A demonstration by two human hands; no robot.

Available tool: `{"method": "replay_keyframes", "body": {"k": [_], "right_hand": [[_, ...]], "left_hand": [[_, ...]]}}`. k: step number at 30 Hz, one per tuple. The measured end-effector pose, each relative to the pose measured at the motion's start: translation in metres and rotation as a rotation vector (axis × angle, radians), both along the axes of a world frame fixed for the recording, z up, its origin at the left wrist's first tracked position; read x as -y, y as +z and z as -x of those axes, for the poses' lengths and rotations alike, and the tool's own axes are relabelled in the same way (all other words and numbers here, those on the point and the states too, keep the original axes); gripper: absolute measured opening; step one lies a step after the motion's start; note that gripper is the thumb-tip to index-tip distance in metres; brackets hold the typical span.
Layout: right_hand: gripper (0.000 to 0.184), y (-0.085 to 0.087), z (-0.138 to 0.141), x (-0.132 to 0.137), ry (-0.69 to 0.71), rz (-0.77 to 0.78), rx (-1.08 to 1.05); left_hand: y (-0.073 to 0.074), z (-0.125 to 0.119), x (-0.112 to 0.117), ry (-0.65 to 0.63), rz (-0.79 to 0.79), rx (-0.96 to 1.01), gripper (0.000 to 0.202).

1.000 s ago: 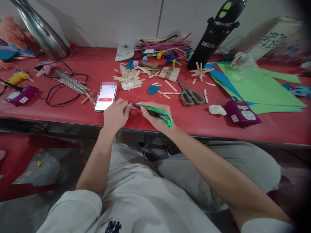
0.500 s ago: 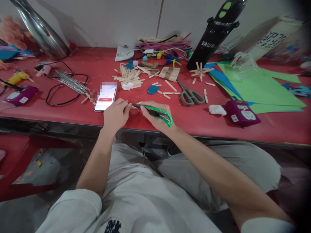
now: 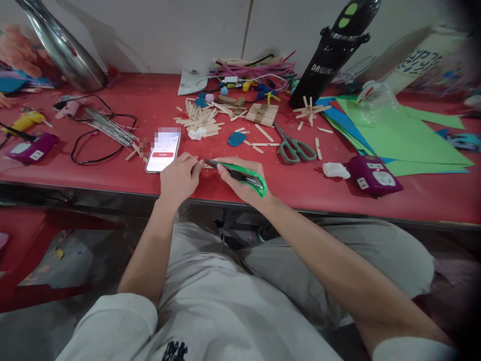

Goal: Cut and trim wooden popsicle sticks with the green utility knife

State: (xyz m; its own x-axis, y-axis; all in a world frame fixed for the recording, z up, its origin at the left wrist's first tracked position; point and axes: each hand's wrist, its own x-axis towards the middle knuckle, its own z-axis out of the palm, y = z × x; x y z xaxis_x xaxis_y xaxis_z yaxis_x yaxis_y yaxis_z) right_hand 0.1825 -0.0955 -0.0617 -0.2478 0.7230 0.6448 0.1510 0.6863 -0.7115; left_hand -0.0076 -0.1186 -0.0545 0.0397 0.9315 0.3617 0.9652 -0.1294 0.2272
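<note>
My right hand (image 3: 246, 183) is closed round a green utility knife (image 3: 244, 175), its blade end pointing left toward my left fingertips. Close by on the left, my left hand (image 3: 179, 178) rests on the table with its fingers bent and pressed together on the end of a wooden craft stick (image 3: 208, 166). Part of that stick shows between the two hands, under the knife tip; the rest is hidden by my fingers. A lit phone (image 3: 162, 155) lies just behind my left hand.
Loose craft sticks (image 3: 201, 120) are heaped behind the hands. Scissors (image 3: 295, 148) lie to the right, near a purple socket block (image 3: 374, 175) and green paper sheets (image 3: 409, 135). Metal wires (image 3: 108, 125) and a black cable lie left. A black bottle (image 3: 319, 65) stands behind.
Both hands and the knife stay in almost the same place. The digits on the phone screen have changed.
</note>
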Motion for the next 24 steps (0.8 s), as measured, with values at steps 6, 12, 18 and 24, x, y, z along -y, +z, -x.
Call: {"method": "replay_keyframes", "body": {"k": [6,12,18,24], "right_hand": [[0.020,0.0001,-0.0005,0.0006,-0.020,0.014,0.014],[0.020,-0.0017,-0.0003,-0.0010,-0.038,0.026,0.021],[0.020,0.0000,-0.0004,0.0004,-0.022,0.020,0.021],[0.020,-0.0017,0.0017,0.0000,-0.043,0.016,-0.026]], "left_hand": [[-0.0003,0.0006,-0.0005,0.000,0.005,0.007,0.036],[0.0001,-0.0001,-0.0003,0.006,0.008,-0.001,0.037],[0.0003,-0.0001,-0.0003,0.005,0.014,0.009,0.038],[-0.0005,0.0005,-0.0005,0.002,0.008,0.002,0.036]]}}
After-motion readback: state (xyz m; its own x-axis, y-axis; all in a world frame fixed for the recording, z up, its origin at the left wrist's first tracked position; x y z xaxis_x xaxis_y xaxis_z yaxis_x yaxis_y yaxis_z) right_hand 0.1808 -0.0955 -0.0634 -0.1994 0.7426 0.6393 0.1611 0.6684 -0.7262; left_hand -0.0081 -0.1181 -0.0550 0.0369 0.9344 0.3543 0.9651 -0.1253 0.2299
